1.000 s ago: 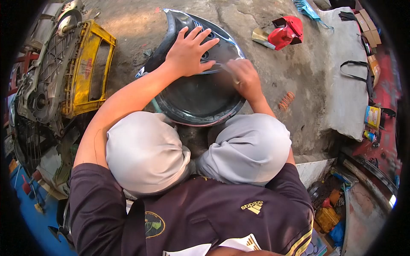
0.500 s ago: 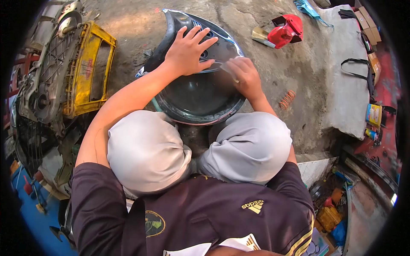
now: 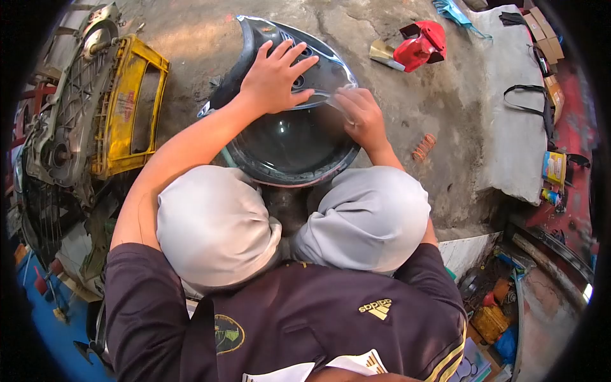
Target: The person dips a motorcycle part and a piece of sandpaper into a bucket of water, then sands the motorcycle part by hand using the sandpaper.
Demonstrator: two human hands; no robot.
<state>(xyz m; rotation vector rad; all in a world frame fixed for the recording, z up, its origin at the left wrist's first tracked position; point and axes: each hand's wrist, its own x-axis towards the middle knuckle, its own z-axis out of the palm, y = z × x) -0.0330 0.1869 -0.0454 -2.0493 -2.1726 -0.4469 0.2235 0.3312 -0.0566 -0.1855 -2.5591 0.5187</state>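
Observation:
A dark, glossy curved body panel with bright reflective edges lies across the far side of a black round basin. Dark water fills the basin. My left hand rests flat on the panel with its fingers spread. At the panel's right edge, my right hand has its fingers closed around a thin, pale, partly see-through piece. Motion blur hides what that piece is. Both hands are over the far half of the basin, and my knees stand on its near side.
To the left, a yellow crate stands beside greasy metal engine parts. A red molded part and an orange coil spring lie on the concrete floor to the right. Beyond them is a raised concrete slab.
The right hand has shifted slightly along the panel's right edge, and the pale piece shows more. My left hand keeps its place on the panel. The whole view has moved a little.

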